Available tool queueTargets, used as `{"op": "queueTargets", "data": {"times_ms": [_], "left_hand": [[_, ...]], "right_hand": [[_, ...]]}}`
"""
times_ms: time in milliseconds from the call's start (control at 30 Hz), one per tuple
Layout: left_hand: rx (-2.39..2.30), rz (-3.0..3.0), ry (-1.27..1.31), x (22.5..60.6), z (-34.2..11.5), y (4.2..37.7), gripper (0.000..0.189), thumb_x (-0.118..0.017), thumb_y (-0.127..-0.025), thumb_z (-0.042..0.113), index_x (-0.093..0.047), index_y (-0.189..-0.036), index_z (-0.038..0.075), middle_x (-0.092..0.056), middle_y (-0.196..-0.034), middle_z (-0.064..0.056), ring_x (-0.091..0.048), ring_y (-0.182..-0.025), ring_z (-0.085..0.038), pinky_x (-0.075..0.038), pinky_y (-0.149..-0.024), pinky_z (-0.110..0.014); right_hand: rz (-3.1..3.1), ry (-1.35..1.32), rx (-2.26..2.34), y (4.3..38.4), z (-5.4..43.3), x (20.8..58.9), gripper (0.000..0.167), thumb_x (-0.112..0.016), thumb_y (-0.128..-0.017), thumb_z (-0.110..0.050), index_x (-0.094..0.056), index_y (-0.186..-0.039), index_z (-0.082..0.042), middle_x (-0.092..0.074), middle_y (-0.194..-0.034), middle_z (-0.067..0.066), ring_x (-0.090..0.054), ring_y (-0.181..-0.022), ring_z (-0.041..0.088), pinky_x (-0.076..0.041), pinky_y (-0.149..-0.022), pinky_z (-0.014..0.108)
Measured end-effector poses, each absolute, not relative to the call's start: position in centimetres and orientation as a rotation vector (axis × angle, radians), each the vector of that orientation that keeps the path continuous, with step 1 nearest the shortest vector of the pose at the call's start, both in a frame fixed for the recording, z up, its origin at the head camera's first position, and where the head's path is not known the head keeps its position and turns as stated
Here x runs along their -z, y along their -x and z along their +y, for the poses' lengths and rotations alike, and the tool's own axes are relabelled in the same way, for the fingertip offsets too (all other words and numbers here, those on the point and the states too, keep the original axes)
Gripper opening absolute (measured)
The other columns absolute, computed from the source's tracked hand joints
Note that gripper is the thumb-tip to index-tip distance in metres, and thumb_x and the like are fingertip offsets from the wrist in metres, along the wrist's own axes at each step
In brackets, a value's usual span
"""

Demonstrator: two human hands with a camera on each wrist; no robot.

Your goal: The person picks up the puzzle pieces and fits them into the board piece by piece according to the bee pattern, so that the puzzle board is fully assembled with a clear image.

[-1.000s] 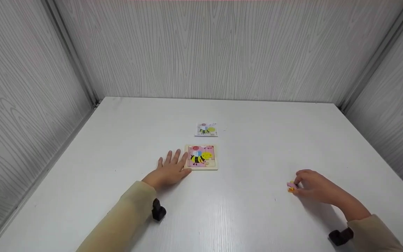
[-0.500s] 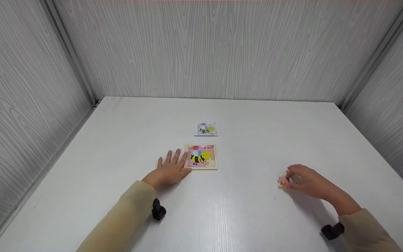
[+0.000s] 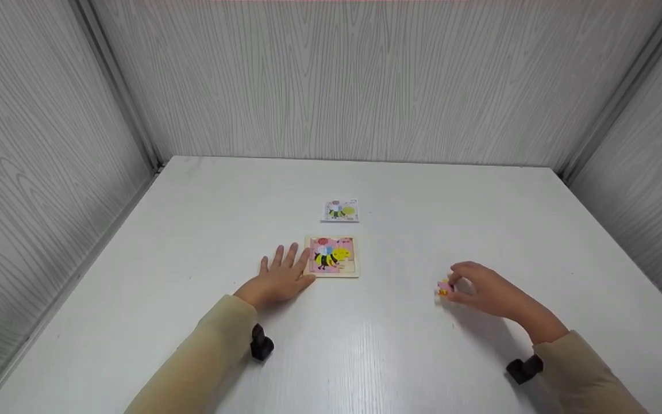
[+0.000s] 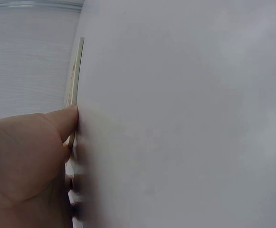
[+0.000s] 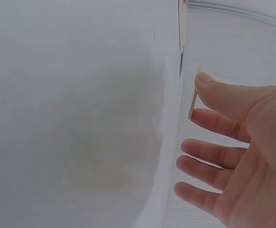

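A wooden-framed jigsaw puzzle (image 3: 332, 276) with a bee picture lies mid-table, its lower right corner showing bare wood. My left hand (image 3: 276, 283) rests flat at its left side, fingers spread, with thumb and index finger against the frame. In the left wrist view the thumb touches the edge of the puzzle frame (image 4: 80, 61). My right hand (image 3: 483, 290) pinches a pink and orange puzzle piece (image 3: 444, 287) by its edges, to the right of the frame. The right wrist view shows the thin puzzle piece (image 5: 193, 103) between thumb and index finger, raised off the table, other fingers loosely extended.
Behind the puzzle lies a small square card (image 3: 340, 211) printed with the same bee picture. The white table (image 3: 365, 351) is bounded by a grey wood-grain back wall (image 3: 342, 80) and side walls.
My right hand has carried the puzzle piece leftward and slightly away from me, toward the frame. My left hand has stayed in place at the frame.
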State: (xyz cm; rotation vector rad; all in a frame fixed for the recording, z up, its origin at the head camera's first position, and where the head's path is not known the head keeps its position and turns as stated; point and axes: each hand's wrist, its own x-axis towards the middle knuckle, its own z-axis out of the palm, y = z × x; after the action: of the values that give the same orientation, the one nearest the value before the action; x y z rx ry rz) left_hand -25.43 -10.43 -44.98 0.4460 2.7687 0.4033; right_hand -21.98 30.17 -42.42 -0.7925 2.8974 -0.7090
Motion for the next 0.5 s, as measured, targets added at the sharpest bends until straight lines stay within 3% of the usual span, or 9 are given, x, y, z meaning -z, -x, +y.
{"op": "queueTargets", "data": {"times_ms": [500], "left_hand": [[-0.399, 2.765, -0.427, 44.7, -10.4, 25.3, 0.069, -0.031, -0.098, 0.051, 0.0, -0.151, 0.018, 0.011, -0.154, -0.011, 0.015, -0.138, -0.035, 0.007, -0.105, -0.057]], "right_hand": [[2.854, 0.853, 0.779, 23.4, 26.8, 42.2, 0.015, -0.068, -0.086, -0.023, -0.062, -0.095, -0.013, -0.05, -0.129, 0.02, -0.038, -0.127, 0.036, -0.033, -0.1, 0.051]]}}
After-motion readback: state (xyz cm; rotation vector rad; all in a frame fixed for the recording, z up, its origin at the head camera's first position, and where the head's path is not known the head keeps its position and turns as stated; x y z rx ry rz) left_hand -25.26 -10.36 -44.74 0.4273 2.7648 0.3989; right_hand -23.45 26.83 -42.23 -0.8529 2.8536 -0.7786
